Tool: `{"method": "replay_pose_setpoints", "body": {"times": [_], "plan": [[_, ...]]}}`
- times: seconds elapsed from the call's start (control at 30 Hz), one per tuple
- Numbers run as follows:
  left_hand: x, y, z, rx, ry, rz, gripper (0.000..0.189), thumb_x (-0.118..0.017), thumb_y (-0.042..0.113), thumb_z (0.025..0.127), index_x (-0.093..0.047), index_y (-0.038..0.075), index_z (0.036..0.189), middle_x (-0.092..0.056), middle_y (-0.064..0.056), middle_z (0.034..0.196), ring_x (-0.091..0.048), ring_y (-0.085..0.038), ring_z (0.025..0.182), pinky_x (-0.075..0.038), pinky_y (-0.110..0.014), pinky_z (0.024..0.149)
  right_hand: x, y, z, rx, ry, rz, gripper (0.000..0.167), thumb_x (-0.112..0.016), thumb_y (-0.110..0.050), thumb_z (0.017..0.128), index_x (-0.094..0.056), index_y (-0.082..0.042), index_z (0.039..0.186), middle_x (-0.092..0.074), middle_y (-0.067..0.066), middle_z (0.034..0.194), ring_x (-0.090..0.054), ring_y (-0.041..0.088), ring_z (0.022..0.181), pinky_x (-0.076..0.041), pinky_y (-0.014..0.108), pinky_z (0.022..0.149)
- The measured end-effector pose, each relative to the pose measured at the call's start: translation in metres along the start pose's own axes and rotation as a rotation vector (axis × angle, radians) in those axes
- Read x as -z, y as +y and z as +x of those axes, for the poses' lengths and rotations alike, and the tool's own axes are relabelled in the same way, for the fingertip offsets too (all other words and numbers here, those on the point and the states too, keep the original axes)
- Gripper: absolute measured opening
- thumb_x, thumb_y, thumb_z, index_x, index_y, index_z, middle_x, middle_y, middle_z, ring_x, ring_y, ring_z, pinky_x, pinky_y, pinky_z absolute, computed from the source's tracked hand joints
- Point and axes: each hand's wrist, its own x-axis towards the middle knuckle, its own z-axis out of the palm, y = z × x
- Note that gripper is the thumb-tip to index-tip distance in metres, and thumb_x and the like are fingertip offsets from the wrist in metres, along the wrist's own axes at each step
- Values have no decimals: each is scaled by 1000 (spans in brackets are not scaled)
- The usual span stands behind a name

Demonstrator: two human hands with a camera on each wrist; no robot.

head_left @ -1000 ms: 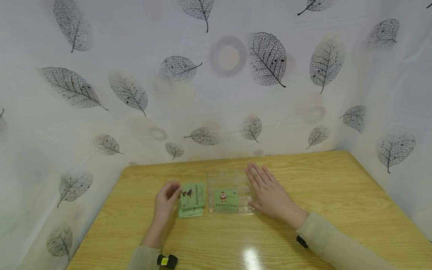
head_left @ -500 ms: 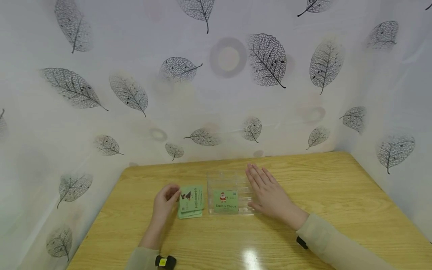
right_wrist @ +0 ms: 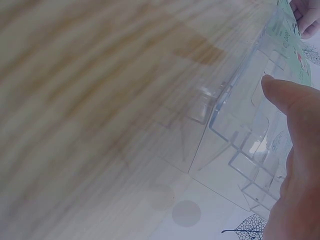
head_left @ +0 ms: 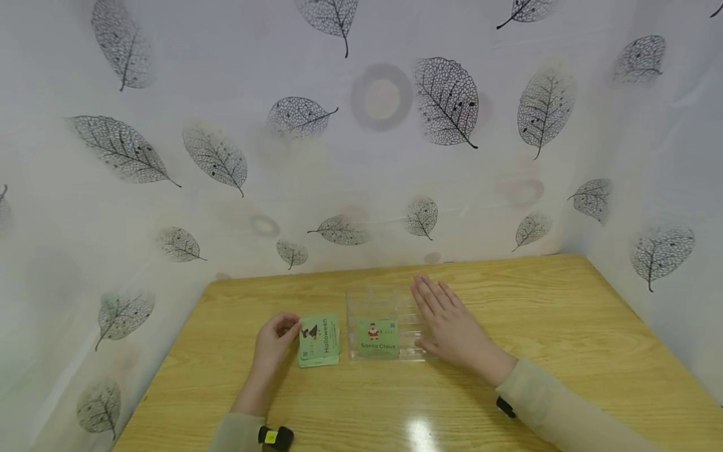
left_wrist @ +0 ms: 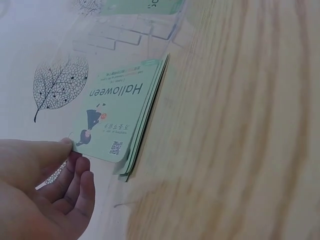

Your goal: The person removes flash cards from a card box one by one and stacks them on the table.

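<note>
My left hand (head_left: 272, 342) pinches the corner of a green Halloween card (left_wrist: 111, 107) between thumb and fingers. This card lies on top of a small stack of green cards (head_left: 319, 361) left of a clear plastic organizer (head_left: 373, 301). A green Santa Claus card (head_left: 378, 338) sits in the organizer's front left part. With fingers straight, my right hand (head_left: 454, 329) rests along the right side of the organizer. In the right wrist view the thumb (right_wrist: 285, 92) lies over the organizer's clear edge.
The wooden table (head_left: 361, 408) reaches back to a pale cloth (head_left: 350, 169) printed with leaf shapes, which also hangs at both sides. A light glare shows on the table in front of the organizer.
My left hand has drawn the Halloween card slightly toward me, so it now covers more of the stack beneath. The right hand and organizer have stayed in place.
</note>
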Motion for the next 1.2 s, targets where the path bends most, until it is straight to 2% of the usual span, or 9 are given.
{"method": "replay_pose_setpoints", "body": {"times": [0.2,0.53,0.77,1.0,1.2], "plan": [[1,0,1,1,-9,14,12,-70,1,99,-71,-4,110,-74,-17,100,-59,-8,83,-49,-15,73,-1,0,0,3,6,2,113,-73,-64,90,-24,4,165,-17,23,176,-25,40,162,-19,55,134],[1,-3,6,54,-34,11,13,-69,2,100,-71,-4,111,-75,-16,101,-61,-12,85,-50,-15,72,0,0,0,-6,-12,6,112,-72,-64,91,-22,4,166,-15,22,176,-18,38,165,-17,54,135],[0,-3,7,33,-36,40,12,-71,2,98,-72,-4,109,-74,-17,100,-62,-13,86,-50,-16,71,1,0,0,-3,1,5,112,-73,-64,91,-24,4,165,-17,22,176,-21,39,164,-18,54,134],[0,-4,10,42,-49,72,13,-72,7,99,-74,-1,109,-74,-14,101,-61,-14,88,-49,-19,75,-3,1,-1,4,16,-19,113,-72,-66,90,-24,3,166,-16,21,176,-20,38,164,-19,53,134],[-1,-5,12,28,-57,60,12,-72,5,99,-74,-3,108,-73,-15,99,-60,-12,85,-48,-18,72,-3,1,-1,-1,10,-16,113,-71,-66,90,-23,3,166,-15,21,177,-19,38,164,-19,53,134]]}}
